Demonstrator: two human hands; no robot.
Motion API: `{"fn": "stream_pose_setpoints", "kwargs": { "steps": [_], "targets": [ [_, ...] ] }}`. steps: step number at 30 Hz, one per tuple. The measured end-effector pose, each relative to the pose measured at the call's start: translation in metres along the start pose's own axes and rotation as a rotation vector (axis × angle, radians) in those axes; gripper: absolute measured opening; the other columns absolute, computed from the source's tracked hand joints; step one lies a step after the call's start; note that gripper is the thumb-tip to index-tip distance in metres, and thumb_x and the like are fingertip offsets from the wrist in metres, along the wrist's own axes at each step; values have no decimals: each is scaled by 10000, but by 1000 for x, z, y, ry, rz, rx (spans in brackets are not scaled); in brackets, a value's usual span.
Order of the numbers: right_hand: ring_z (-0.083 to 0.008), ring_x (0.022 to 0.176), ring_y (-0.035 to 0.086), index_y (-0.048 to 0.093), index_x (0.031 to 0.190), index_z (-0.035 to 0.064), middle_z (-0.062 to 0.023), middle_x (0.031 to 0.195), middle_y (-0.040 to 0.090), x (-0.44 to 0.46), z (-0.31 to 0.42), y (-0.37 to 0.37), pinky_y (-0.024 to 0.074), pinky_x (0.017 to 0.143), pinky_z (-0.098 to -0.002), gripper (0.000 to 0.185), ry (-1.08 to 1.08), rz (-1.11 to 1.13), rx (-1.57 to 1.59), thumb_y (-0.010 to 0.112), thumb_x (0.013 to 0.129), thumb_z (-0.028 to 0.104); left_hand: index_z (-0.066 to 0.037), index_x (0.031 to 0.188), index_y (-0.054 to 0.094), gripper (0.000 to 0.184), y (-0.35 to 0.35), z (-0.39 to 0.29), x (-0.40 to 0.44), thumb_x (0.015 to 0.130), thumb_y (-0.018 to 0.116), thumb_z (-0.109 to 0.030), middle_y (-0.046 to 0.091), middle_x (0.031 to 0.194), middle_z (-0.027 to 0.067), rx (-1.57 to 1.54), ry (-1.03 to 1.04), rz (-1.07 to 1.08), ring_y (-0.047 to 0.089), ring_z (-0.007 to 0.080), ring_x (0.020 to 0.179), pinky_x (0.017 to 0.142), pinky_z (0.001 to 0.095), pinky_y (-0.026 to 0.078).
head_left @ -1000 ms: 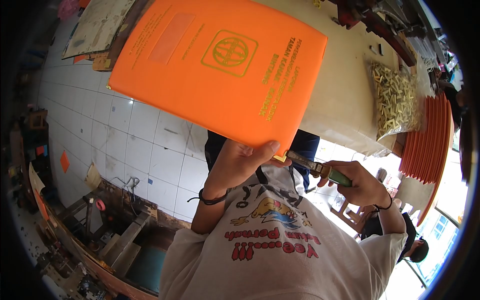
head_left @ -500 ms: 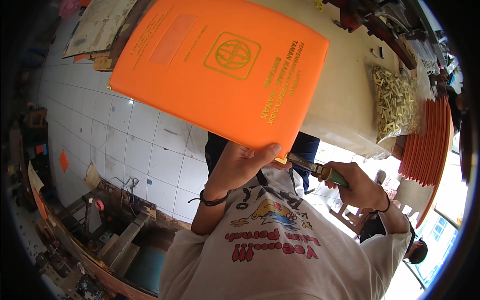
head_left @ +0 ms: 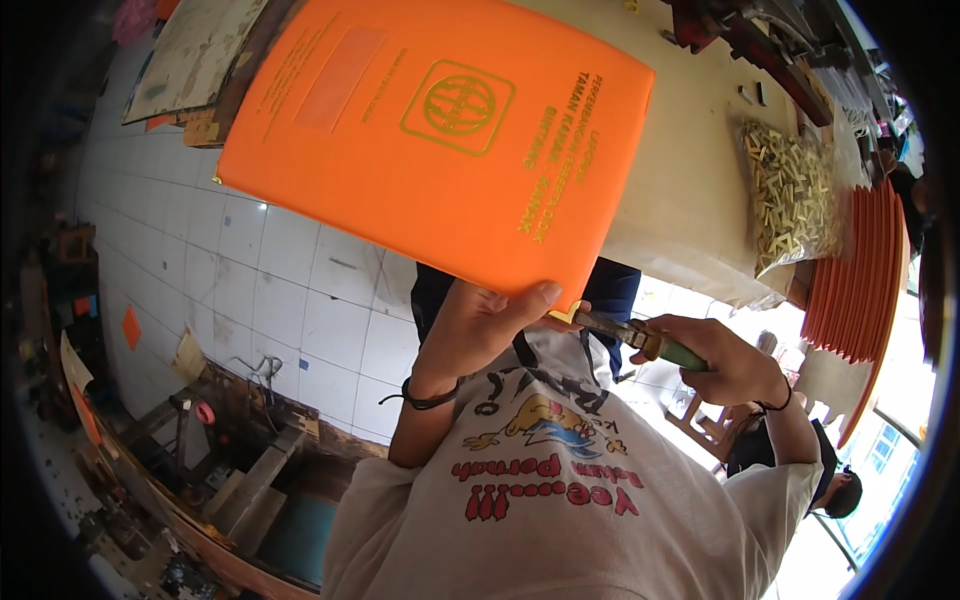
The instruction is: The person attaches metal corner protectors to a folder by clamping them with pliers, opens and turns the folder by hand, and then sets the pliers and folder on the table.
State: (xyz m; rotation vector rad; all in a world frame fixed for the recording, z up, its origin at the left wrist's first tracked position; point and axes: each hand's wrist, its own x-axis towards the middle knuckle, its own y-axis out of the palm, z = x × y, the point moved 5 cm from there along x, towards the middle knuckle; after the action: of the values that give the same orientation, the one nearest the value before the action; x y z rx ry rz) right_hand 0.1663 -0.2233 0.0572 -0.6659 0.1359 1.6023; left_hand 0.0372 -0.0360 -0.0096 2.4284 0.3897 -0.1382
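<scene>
An orange folder cover (head_left: pixel 430 150) with gold lettering and a gold emblem rests partly over the table edge. My left hand (head_left: pixel 480 335) grips its near corner, thumb on top and fingers underneath. A gold metal corner piece (head_left: pixel 566 313) sits on that corner, beside my thumb. Pliers (head_left: pixel 625 330) with green handles are held in my right hand (head_left: pixel 725 360), fingers wrapped round them. Their jaws are at the metal corner; whether they clamp it I cannot tell. Another gold corner piece (head_left: pixel 218 180) shows on the cover's left corner.
On the tan tabletop (head_left: pixel 690 200) lies a clear bag of small brass-coloured corner pieces (head_left: pixel 790 195). A stack of orange covers (head_left: pixel 855 280) stands at the right. Dark metal machinery (head_left: pixel 740 50) is at the top right. A person (head_left: pixel 790 455) is low at the right.
The pliers and my right hand have shifted slightly and turned at the corner. My left hand keeps its grip, and the cover has barely moved.
</scene>
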Motion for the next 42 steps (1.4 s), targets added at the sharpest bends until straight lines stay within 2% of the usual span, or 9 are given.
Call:
{"fn": "stream_pose_setpoints", "kwargs": {
  "steps": [5, 8, 10, 13, 16, 17, 21, 28, 42],
  "targets": [
    [-231, 873, 656, 481, 1391, 37, -110, 1104, 680, -11, -4, 9, 520, 775, -349, 738, 160, 35, 141, 445, 661, -69, 54, 1203, 559, 258, 4, 0, 3, 993, 557, -94, 640, 1083, 130, 3, 2, 22, 693, 232, 967, 794, 348, 629],
    [-227, 1084, 637, 466, 1368, -39, -134, 1133, 681, -21, -8, 16, 474, 958, -343, 711, 240, 14, 224, 461, 663, -129, 71, 1193, 552, 245, 14, 0, 6, 1010, 523, -89, 642, 1070, 139, -16, 15, 2, 694, 237, 962, 811, 359, 625],
    [-247, 1190, 587, 446, 1364, -89, -160, 1254, 615, -26, -14, 29, 404, 1068, -360, 725, 71, -37, 315, 458, 641, -141, 85, 1184, 544, 245, 26, 7, 11, 1019, 505, -91, 641, 1069, 147, -57, 62, 1, 693, 239, 968, 830, 362, 618],
    [-240, 1231, 554, 439, 1372, -84, -167, 1371, 536, -39, -27, 56, 378, 1105, -385, 738, 63, -189, 437, 436, 639, -169, 98, 1197, 543, 329, 45, 19, 27, 1042, 470, -182, 665, 1073, 204, -12, 133, 0, 698, 276, 981, 857, 382, 597],
    [-250, 1195, 566, 490, 1331, -90, -189, 1419, 498, -40, -23, 70, 462, 1011, -385, 678, 69, -410, 375, 453, 655, -138, 98, 1221, 527, 442, 63, 28, 41, 1064, 410, -299, 684, 1071, 228, 29, 102, 0, 688, 315, 1025, 918, 409, 557],
    [-275, 1182, 587, 561, 1285, -31, -190, 1398, 506, -37, -20, 73, 509, 948, -366, 656, 56, -518, 428, 486, 642, -140, 96, 1228, 521, 460, 67, 28, 44, 1066, 398, -317, 682, 1080, 230, 38, 65, -9, 684, 321, 1037, 934, 414, 547],
    [-259, 1189, 579, 548, 1295, -36, -180, 1448, 467, -28, -21, 90, 526, 919, -362, 652, 45, -685, 663, 457, 660, -155, 89, 1245, 498, 481, 73, 29, 53, 1069, 368, -339, 664, 1132, 245, 24, 63, 21, 675, 341, 1056, 958, 423, 528],
    [-257, 1204, 572, 507, 1339, -21, -180, 1445, 466, -18, -11, 87, 491, 983, -346, 685, 87, -703, 656, 428, 673, -161, 113, 1246, 486, 481, 72, 32, 54, 1070, 369, -319, 657, 1127, 266, 30, 93, 48, 683, 330, 1036, 924, 394, 552],
    [-171, 902, 583, 579, 1211, -59, -152, 1302, 538, -11, -6, 98, 490, 793, -293, 537, 195, -801, 609, 430, 700, -131, 98, 1289, 459, 501, 64, 37, 45, 1073, 341, -339, 641, 1170, 276, 47, -42, 65, 676, 345, 1052, 930, 415, 545]
  ]
}}
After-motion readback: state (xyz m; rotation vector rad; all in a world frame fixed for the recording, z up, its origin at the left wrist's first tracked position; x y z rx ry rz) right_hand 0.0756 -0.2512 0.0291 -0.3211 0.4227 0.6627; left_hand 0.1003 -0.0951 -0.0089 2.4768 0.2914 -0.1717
